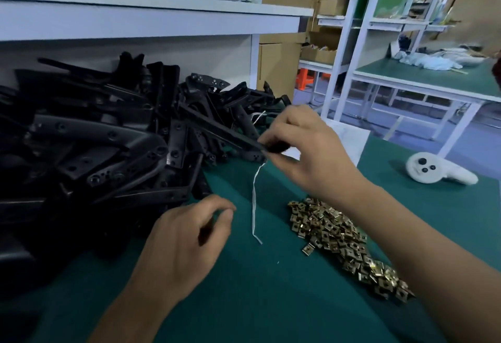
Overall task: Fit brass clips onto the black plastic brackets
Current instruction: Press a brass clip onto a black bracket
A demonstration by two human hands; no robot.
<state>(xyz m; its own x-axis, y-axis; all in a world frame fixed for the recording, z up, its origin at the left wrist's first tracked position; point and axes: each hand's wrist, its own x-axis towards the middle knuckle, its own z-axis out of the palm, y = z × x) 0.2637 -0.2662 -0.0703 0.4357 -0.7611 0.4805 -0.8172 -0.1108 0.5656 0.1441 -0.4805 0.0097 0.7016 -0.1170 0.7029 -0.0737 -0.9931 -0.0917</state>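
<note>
Nearest to us was our left hand (pixel 187 237), just left of the clip pile (pixel 344 245). Its fingers were loosely curled, thumb near the forefinger; we could not tell if a clip sat between them. Beyond the clip pile, our right hand (pixel 303 150) pinched the near end of one bracket (pixel 217 131), a long, flat, matt black bar, whose far end lay over the bracket heap (pixel 95 139) to the left of the clips. The clips were small, square, shiny brass pieces, each with a hole in the middle. A thin white strip (pixel 254 201) lay on the green mat (pixel 271 302) between the heap and the clips. To do this step well, we should probably keep the bracket steady, line the clip's hole with a screw hole, and push it on straight.
</note>
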